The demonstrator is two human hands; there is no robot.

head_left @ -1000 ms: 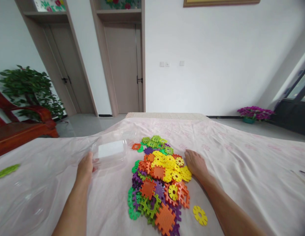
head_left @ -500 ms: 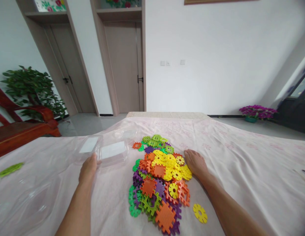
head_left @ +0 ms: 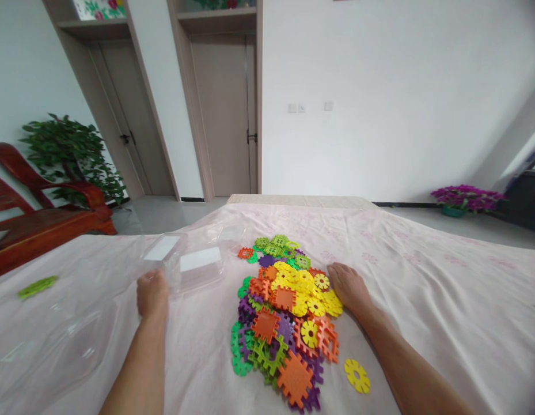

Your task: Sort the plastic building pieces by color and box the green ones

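A long pile of plastic interlocking pieces lies on the cloth, with yellow flower discs (head_left: pixel 304 282), orange squares (head_left: pixel 295 378), purple pieces and green pieces (head_left: pixel 273 245). My right hand (head_left: pixel 347 282) rests flat at the pile's right side, fingers stretched out beside the yellow discs. To the left, my left hand (head_left: pixel 152 291) is closed, its fingers curled and mostly turned from view. Just beyond it are a clear plastic box (head_left: pixel 202 276) with a white label and a second clear labelled box (head_left: pixel 163 248). Whether the fingers grip a clear edge is hidden.
One yellow disc (head_left: pixel 357 376) lies apart near my right forearm. At the far left sits a light green piece (head_left: pixel 38 286), close to more clear plastic containers (head_left: pixel 86 346). A pink-white cloth (head_left: pixel 444 323) covers the table. A wooden chair (head_left: pixel 55 202) stands beyond.
My left hand has drawn slightly left, away from the nearer labelled box, and its fingers have curled in. My right hand stays beside the pile. The view has shifted a little.
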